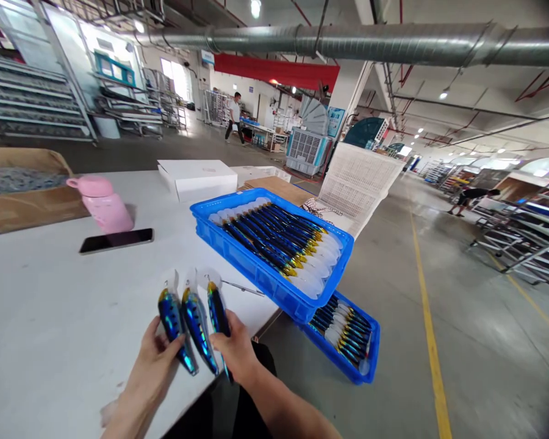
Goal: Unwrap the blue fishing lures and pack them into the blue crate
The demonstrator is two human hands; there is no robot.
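Where crowded along the right edge, note risk at the white table (50, 317): loaded upper blue tray (251, 268) apparently overhanging; could tip if knocked, spilling onto the lower blue tray (332, 353). Find hands apart: left hand (158, 353) pinched on the left lure (170, 311), right hand (238, 347) wrapped on the right lure (216, 305), with the middle lure (196, 323) between, apparently loose on the table, tail near the edge. Could slide off or scuff if squeezed between neighbours. Could also drop if brushed: thin metal tool (242, 286), just beside the upper tray.
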